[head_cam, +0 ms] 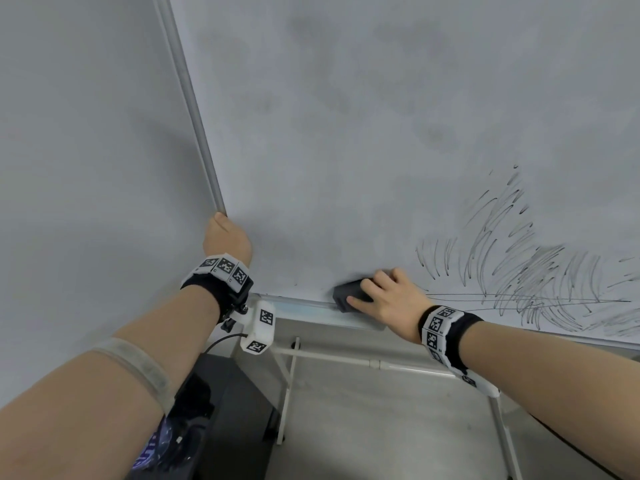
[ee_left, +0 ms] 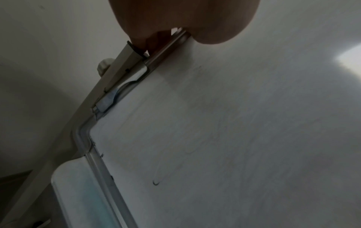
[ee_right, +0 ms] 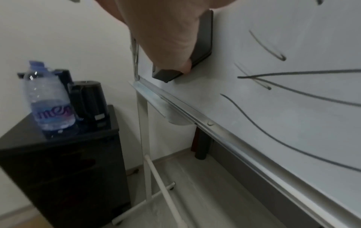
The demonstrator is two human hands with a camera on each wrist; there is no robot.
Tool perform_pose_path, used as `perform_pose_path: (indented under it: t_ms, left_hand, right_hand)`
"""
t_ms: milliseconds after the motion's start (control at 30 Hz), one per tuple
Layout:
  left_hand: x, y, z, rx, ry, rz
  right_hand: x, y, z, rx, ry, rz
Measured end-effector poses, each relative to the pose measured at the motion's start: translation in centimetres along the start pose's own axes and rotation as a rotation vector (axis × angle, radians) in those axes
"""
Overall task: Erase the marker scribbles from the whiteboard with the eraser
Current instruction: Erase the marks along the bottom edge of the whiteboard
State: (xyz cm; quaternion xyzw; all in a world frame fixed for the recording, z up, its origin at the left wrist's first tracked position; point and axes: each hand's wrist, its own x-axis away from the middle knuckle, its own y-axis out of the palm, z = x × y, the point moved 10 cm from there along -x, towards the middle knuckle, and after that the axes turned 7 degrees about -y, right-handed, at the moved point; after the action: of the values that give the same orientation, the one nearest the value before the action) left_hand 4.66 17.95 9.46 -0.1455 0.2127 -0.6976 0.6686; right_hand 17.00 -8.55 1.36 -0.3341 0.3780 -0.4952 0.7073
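The whiteboard (head_cam: 346,116) fills the view ahead, smudged grey across its upper part. Black marker scribbles (head_cam: 526,271) cover its lower right; long strokes (ee_right: 293,92) show in the right wrist view. My right hand (head_cam: 388,296) grips a dark grey eraser (head_cam: 349,294) and holds it flat against the board just above the bottom rail, left of the scribbles; the eraser (ee_right: 203,46) shows under my palm. My left hand (head_cam: 227,237) grips the board's left frame (head_cam: 194,109) near the lower corner, with fingers (ee_left: 150,38) curled behind the edge (ee_left: 164,50).
A metal tray rail (head_cam: 311,308) runs along the board's bottom edge. The white stand's legs and crossbar (head_cam: 346,358) lie below. A black cabinet (ee_right: 64,162) at the left carries a water bottle (ee_right: 48,100) and a black kettle (ee_right: 87,101).
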Motion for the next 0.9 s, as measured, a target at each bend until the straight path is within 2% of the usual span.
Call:
perform_pose_path:
  t_ms: [133, 233, 400, 500, 600, 700, 800, 900]
  left_hand:
    - [-0.2, 0.3, 0.0, -0.008, -0.001, -0.033]
    - [0.0, 0.5, 0.2, 0.000, 0.000, -0.044]
    - [-0.3, 0.2, -0.4, 0.011, -0.002, -0.034]
    - [-0.8, 0.3, -0.7, -0.007, 0.010, -0.046]
    - [-0.7, 0.9, -0.5, -0.012, 0.028, -0.076]
    - [-0.6, 1.2, -0.5, 0.001, 0.015, -0.081]
    - [-0.5, 1.3, -0.6, -0.001, 0.029, -0.066]
    - [-0.6, 0.9, -0.7, 0.020, 0.036, -0.037]
  right_hand:
    - [-2.4, 0.3, -1.3, 0.039, -0.078, 0.039]
    - [-6.2, 0.9, -3.5, 0.011, -0.095, 0.045]
    - [-12.5, -0.4, -5.8, -0.037, -0.020, 0.104]
    - [-13.7, -0.7, -5.9, -0.052, 0.011, 0.101]
    - [-11.5, 0.3, -5.1, -0.023, -0.010, 0.078]
    - [-6.3, 2.5, -4.3, -0.007, -0.056, 0.004]
    - [-0.9, 3.4, -2.9, 0.017, -0.035, -0.031]
    - [1.5, 3.3, -1.9, 0.023, 0.009, -0.039]
